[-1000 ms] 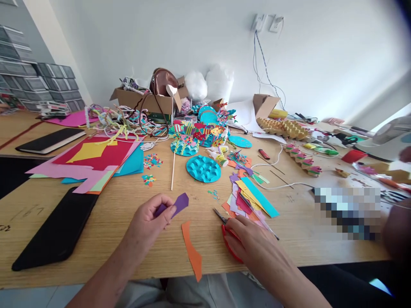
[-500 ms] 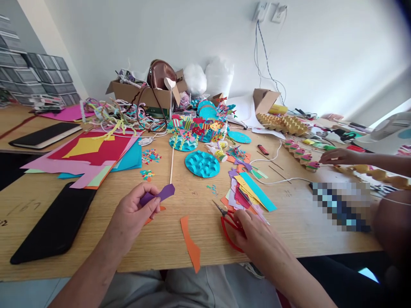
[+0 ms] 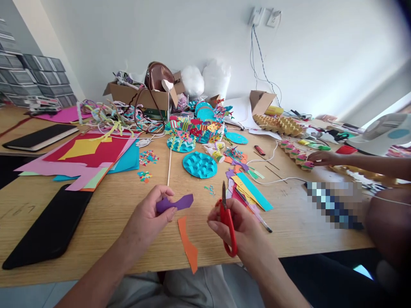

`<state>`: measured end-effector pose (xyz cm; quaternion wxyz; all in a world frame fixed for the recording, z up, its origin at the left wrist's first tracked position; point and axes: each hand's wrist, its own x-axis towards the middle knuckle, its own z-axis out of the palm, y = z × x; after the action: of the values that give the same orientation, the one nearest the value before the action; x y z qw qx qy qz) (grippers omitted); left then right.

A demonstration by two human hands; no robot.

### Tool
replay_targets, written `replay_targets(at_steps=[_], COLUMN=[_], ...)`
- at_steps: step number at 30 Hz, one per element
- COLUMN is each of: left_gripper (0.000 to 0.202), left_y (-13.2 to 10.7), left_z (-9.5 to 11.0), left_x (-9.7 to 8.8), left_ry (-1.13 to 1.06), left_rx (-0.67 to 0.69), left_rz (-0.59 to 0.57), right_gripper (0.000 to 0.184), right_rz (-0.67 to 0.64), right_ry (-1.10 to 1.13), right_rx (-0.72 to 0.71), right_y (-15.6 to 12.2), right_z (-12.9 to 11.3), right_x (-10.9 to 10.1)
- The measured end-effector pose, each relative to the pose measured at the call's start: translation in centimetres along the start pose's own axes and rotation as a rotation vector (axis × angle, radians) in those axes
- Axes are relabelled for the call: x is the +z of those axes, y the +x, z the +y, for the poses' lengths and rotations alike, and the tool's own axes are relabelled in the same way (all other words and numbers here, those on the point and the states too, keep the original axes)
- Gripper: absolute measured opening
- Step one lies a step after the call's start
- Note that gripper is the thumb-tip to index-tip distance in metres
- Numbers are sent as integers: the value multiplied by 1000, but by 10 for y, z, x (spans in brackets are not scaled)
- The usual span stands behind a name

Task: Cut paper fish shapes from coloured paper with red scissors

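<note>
A strip of purple paper [image 3: 180, 202] is pinched between the thumb and fingers of my left hand [image 3: 150, 216], its free end pointing right. My right hand [image 3: 239, 222] is closed around a pair of red-handled scissors [image 3: 230, 231]; the dark blades point up and look closed. On the table between and below my hands lies a curved piece of orange paper [image 3: 188, 246]. Beyond them sits a blue scalloped paper disc [image 3: 199, 165]. Coloured paper scraps [image 3: 253, 192] and a pen [image 3: 257, 210] lie just past my right hand.
Stacked coloured sheets [image 3: 80, 154] and a black flat case [image 3: 48, 226] occupy the left. Decorated paper fish crafts [image 3: 192, 130] and a cardboard box [image 3: 138, 96] stand at the back. On the right, a co-worker's hand [image 3: 324, 158] touches a pink-and-gold craft strip [image 3: 297, 156]. A white cable [image 3: 272, 182] crosses the table.
My right hand has lifted the scissors off the table and turned the blades upward. My left hand has shifted right with the purple paper. The pen's dark end now shows.
</note>
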<state>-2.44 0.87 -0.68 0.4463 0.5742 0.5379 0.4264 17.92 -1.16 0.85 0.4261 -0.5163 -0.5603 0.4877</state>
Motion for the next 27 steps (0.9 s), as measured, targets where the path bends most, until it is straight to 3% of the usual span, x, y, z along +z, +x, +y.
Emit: replay_targets(at_steps=[3,6,11,14,17,21,27], left_gripper=[22,24,38,25,19,17,15], left_y=[1,2,-3,-8,-9,-5,-2], left_z=[1,7,18,17,11,7,11], left_x=[6,10,13,18,20,14,8], left_ry=[72,65,-260,-398,-378,-334,-245], left_rx=[43,52,-57,-75,-48,-30,-58], left_rz=[-33,-60,-11,-45,-86,-14,-20], right_gripper=[30,29,29,32,32,30,28], right_rz=[33,48,105,128,126,129,123], right_ry=[137,137,269,347,332,257,102], right_rx=[-8,-19,-22,-14,-11,-20,-46], right_y=[10,19,25,25,23,22,18], right_z=[-4,-3,-2,-4,-4,-4,-8], right_x=[13,20,24,26,27,27,19])
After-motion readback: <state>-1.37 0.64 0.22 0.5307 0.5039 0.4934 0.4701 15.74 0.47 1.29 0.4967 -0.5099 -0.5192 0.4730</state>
